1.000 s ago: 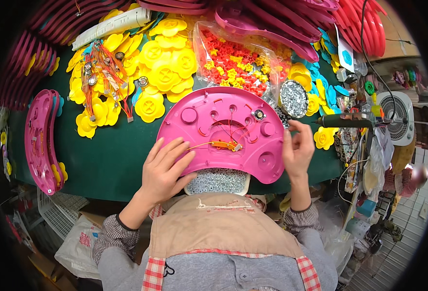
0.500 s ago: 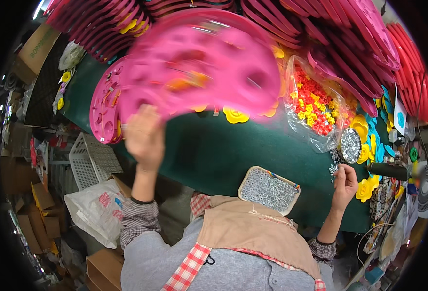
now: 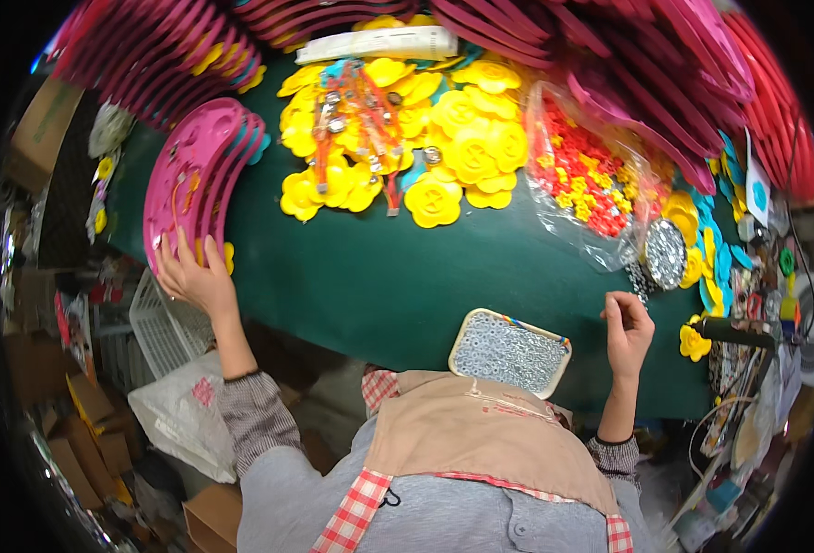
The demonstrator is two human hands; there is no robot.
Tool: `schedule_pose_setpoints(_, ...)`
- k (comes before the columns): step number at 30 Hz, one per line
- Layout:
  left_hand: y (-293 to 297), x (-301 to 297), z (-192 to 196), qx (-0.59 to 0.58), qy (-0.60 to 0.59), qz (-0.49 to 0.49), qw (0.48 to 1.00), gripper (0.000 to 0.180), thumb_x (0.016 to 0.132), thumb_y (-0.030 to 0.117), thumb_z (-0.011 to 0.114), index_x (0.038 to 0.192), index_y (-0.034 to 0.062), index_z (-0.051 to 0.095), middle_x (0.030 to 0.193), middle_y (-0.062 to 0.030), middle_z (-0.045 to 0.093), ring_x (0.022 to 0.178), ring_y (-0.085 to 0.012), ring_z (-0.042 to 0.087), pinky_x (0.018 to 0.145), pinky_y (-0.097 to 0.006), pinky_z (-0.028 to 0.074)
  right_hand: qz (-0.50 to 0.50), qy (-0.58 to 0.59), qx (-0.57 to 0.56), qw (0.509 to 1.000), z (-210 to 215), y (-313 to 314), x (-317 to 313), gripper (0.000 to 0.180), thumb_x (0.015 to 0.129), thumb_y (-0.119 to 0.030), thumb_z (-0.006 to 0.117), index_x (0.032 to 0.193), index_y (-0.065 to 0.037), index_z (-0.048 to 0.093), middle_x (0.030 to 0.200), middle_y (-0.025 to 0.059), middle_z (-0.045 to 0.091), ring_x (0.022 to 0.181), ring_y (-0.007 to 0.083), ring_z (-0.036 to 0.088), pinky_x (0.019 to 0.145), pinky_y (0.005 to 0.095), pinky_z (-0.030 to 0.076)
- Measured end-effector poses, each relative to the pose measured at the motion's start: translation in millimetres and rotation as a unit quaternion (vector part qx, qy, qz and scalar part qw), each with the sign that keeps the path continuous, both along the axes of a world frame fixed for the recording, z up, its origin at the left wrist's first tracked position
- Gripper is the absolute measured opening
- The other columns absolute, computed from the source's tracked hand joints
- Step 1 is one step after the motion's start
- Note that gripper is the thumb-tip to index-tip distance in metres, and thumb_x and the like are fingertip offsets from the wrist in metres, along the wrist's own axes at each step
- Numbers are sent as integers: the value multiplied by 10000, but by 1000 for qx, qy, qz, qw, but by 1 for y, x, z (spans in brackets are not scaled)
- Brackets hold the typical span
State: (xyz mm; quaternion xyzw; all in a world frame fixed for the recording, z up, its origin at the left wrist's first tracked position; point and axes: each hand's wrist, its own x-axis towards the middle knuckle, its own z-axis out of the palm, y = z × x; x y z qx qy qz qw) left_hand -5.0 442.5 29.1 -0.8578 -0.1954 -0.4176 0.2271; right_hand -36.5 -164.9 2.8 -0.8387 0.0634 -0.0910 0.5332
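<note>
At the left edge of the dark green tabletop point(image 3: 379, 276), the person's left hand point(image 3: 190, 276) lies on the lower end of a stack of curved pink plastic panels point(image 3: 195, 175) with round holes, its fingers spread apart and flat against the top panel. The stack stands on the tabletop's far-left side, just beside a white wire basket point(image 3: 163, 327) below the edge. Further right, a heap of yellow flower-shaped plastic pieces point(image 3: 444, 138) covers the far middle of the tabletop, with a clear plastic bag of small red and yellow parts point(image 3: 591, 184) beside it. Near the person's body sits a rounded rectangular cream tray of small silver metal rings point(image 3: 508, 352). Right of the tray, the right hand point(image 3: 626, 330) hovers just above the tabletop, its fingers curled together; whether they pinch anything cannot be told.
</note>
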Motion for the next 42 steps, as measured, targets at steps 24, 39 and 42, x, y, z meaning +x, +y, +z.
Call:
schedule_pose_setpoints(24, -214, 10, -56, -222, 235, -583, 745, 396, 773, -10, 773, 1162, 46, 725, 1235, -148, 708, 1144, -349, 685, 1038, -504, 504, -187, -129, -342, 912, -7, -146, 100, 468, 958, 18, 586, 1425, 28, 567, 1358, 239, 653, 1297, 401, 628, 1098, 459, 499)
schedule_pose_setpoints(39, -253, 62, -63, -365, 216, -534, 731, 398, 783, -40, 800, 1155, 23, 673, 1276, -168, 667, 1176, -384, 643, 1006, -434, 535, -89, 199, -425, 879, 7, -236, 149, 654, 751, -441, 848, 1302, -102, 749, 1239, 190, 719, 1154, 367, 683, 981, 480, 547)
schedule_pose_setpoints(42, -265, 71, -53, -382, 207, -564, 702, 357, 792, -63, 765, 1130, 11, 678, 1217, -157, 705, 1109, -364, 682, 946, -419, 561, -159, 68, -433, 885, -7, -247, 130, 577, 788, -357, 865, 1249, -37, 732, 1228, 184, 698, 1175, 370, 668, 1005, 468, 523)
